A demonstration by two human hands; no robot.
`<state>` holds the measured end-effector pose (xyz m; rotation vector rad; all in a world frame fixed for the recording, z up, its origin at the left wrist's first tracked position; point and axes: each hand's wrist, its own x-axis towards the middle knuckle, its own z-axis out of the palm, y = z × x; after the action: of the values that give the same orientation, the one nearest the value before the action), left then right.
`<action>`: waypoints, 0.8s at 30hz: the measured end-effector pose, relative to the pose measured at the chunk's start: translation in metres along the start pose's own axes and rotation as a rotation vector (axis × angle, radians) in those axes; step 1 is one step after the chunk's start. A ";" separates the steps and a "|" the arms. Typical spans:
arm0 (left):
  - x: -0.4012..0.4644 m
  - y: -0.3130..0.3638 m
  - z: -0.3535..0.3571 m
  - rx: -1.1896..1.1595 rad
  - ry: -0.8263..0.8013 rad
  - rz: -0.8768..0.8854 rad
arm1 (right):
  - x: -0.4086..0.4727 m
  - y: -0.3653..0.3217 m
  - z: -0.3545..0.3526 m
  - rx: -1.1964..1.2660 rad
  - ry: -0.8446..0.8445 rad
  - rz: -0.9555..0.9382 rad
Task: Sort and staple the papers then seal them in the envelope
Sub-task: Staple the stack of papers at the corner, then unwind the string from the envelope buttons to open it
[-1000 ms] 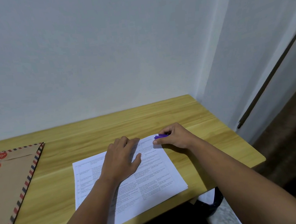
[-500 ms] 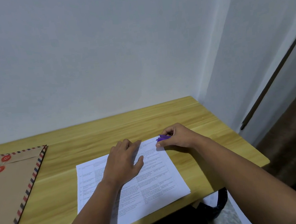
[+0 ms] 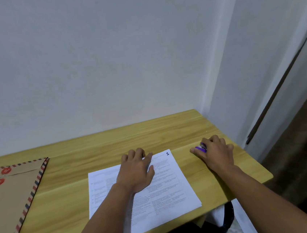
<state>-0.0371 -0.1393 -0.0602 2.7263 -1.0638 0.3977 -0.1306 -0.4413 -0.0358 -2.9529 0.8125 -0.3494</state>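
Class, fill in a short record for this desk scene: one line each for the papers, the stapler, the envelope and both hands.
papers: flat on the wooden desk, page marked 1 on top
stapler: purple, off the papers, to their right
envelope: brown, striped edge, far left
left hand: flat on the papers
right hand: holds the stapler

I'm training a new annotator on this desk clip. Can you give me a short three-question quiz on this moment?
1. True or false: the left hand rests flat on the papers.
2. What does the right hand hold? A) pen B) purple stapler C) nothing
3. Fill in: the envelope lies at the table's ____ side.

Key: 1 true; 2 B; 3 left.
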 end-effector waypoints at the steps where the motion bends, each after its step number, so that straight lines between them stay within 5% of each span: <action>1: 0.001 0.003 -0.004 0.007 -0.007 -0.016 | -0.003 -0.005 -0.002 0.013 0.041 -0.020; 8: -0.038 -0.066 -0.062 0.000 -0.008 -0.343 | -0.034 -0.104 -0.005 0.174 0.113 -0.361; 14: -0.129 -0.177 -0.110 0.087 -0.112 -0.693 | -0.062 -0.169 0.015 0.140 -0.287 -0.339; 24: -0.246 -0.282 -0.132 0.025 -0.199 -0.889 | -0.039 -0.206 0.015 0.088 -0.126 -0.396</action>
<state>-0.0420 0.2565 -0.0346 2.9426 0.1923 -0.0115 -0.0573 -0.2439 -0.0342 -2.9991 0.1886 -0.2058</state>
